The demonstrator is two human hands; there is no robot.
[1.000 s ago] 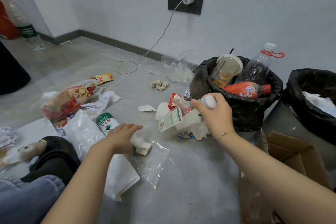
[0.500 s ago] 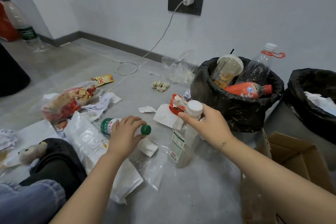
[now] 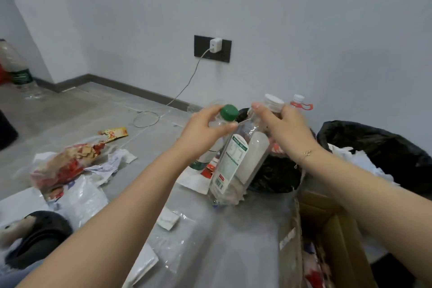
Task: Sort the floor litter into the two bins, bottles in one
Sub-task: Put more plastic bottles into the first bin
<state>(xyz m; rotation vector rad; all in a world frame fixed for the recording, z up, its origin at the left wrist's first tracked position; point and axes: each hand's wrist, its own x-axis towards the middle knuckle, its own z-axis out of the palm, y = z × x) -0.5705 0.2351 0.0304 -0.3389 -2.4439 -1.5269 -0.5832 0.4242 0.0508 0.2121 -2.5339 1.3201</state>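
Brown corrugated cardboard forms an open box point(image 3: 336, 236) at the near right, and crumpled clear plastic wrapping point(image 3: 173, 248) is spread on the grey tiled floor point(image 3: 233, 241) in front of it. At the near left a black slipper point(image 3: 39, 236) is seen, and behind it a heap of white plastic bags and red snack wrappers point(image 3: 63, 166).

In the middle, both hands are raised over the floor. A small clear bottle with a green cap point(image 3: 228, 114) is gripped at its neck by the left hand point(image 3: 201, 131), the fingers being curled round it. A taller clear plastic bottle with a white cap and a white-and-green label point(image 3: 236, 159) is held just under its cap by the right hand point(image 3: 285, 131). The two bottles are touching or almost touching; which, cannot be told.

Just behind them a bin lined with a black bag point(image 3: 275, 175) is partly hidden, and a white-capped bottle with a red ring point(image 3: 299, 100) stands up from it. At the right a second black-lined bin point(image 3: 374, 140) holds white paper. On the far wall a white charger point(image 3: 215, 44) is plugged into a dark socket plate.
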